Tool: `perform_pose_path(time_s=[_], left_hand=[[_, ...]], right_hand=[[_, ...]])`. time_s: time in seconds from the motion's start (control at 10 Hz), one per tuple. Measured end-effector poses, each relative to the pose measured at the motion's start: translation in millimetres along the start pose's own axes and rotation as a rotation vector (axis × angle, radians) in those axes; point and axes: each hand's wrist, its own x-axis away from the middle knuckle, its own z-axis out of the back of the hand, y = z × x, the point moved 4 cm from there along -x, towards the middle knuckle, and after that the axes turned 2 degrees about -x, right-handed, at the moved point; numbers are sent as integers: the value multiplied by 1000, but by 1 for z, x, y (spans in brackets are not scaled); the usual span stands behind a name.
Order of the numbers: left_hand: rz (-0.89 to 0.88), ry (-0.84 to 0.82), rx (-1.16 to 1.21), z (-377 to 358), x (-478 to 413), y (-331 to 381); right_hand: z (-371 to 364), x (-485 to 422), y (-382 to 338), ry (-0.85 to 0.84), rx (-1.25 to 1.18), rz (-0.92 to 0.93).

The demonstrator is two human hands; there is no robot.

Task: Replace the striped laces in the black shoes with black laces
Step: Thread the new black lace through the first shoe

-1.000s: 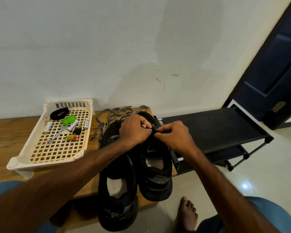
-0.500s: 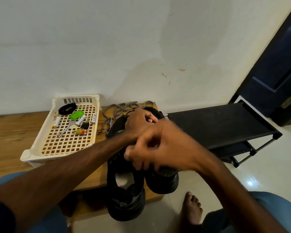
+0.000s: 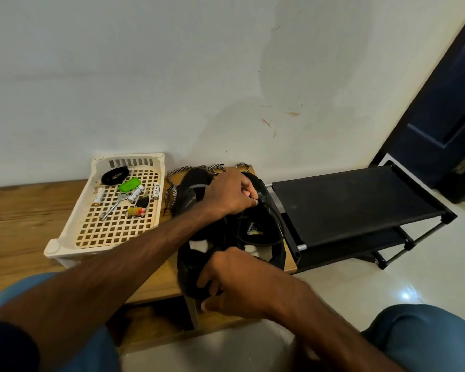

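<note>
Two black shoes stand side by side at the right end of a wooden bench. My left hand lies over the toe end of the right shoe and pinches a black lace that loops loosely over that shoe's tongue. Nearer me, my right hand grips the heel of the left shoe. The striped laces lie in a loose heap behind the shoes, against the wall.
A cream plastic basket stands left of the shoes and holds batteries, a key, a green item and a black coil. A black two-tier shoe rack stands right of the bench. A dark door is at far right.
My right hand left the lace at the toe end and came back to the heel of the left shoe. My left hand stayed at the toe end. The camera tilted.
</note>
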Motion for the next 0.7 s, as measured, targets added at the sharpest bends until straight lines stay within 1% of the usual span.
perform_pose_path(time_s=[0.1, 0.2, 0.3, 0.4, 0.5, 0.6, 0.7], left_hand=[[-11, -1, -23, 2, 2, 1], [-22, 8, -22, 4, 3, 2], [-25, 16, -24, 4, 4, 2], [-33, -18, -64, 5, 3, 5], [-40, -22, -124, 6, 2, 6], [-28, -49, -88, 3, 4, 7], [-3, -30, -85, 0, 5, 7]], right_hand=[[-3, -9, 12, 106, 4, -25], [1, -9, 21, 117, -1, -3], [17, -4, 22, 166, -64, 11], [48, 10, 24, 264, -219, -17], [82, 23, 50, 555, -321, -122], [104, 35, 87, 866, -146, -327], [98, 31, 113, 794, -179, -439]])
